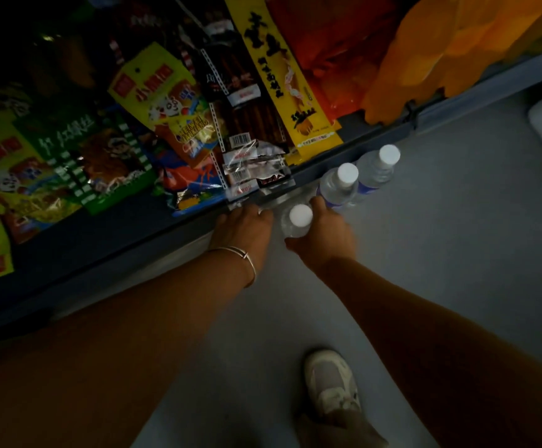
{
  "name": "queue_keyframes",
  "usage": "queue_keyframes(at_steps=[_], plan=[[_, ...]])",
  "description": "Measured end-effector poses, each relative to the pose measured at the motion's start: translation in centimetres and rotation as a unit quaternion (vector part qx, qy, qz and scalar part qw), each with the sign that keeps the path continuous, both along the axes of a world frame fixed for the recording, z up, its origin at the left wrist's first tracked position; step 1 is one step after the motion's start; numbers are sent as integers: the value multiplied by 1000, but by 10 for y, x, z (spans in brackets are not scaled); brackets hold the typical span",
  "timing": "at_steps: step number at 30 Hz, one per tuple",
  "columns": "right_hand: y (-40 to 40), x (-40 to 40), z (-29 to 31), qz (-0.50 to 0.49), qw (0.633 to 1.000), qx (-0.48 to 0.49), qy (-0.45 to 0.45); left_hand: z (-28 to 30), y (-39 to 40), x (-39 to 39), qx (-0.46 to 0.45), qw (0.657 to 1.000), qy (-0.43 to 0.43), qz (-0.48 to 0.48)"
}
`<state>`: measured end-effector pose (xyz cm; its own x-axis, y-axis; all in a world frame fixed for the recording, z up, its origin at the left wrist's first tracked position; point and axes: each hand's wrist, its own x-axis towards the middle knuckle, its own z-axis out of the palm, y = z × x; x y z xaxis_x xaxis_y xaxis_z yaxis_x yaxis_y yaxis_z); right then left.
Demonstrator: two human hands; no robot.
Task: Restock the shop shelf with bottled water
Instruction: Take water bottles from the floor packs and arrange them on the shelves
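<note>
Water bottle (296, 221), white cap, upright, low in front of shelf edge (344, 163); R hand (323, 236) wrapped round it. Two more bottles (344, 182) just beyond, on floor (457, 237). L hand (244, 226) reaches under shelf; fingers hidden, grip unclear. Snack packets (159, 92) above.

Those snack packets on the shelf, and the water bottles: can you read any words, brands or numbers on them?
Tall yellow packet: bold black Chinese characters, too blurred to read.
Green packet: pale Chinese script, not legible.
Barcode sticker: digits too small.
Bottle labels: blue, no readable print.
</note>
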<state>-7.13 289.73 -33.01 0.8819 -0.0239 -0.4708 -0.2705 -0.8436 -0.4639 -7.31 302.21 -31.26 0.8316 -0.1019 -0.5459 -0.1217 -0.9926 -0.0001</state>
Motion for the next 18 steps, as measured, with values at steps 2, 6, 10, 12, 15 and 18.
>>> queue_keyframes(at_steps=[2, 6, 10, 12, 15, 18], plan=[[-3, -4, 27, 22, 1000, 1, 6, 25, 1, -2, 10, 1000, 7, -11], [-9, -7, 111, 65, 998, 10, 1, 97, 0, -8, 11, 999, 10, -41], [-13, -10, 220, 123, 992, 5, -41, 199, 0, -9, 23, 997, -12, -77], [-14, -12, 280, 134, 989, 15, -65, 254, 3, -12, 12, 997, -16, -70], [-14, -12, 376, 166, 980, 17, -113, 342, 6, -16, -42, 998, -42, -14], [-13, -12, 468, 198, 967, 29, -160, 435, 9, -19, -49, 998, -39, -21]])
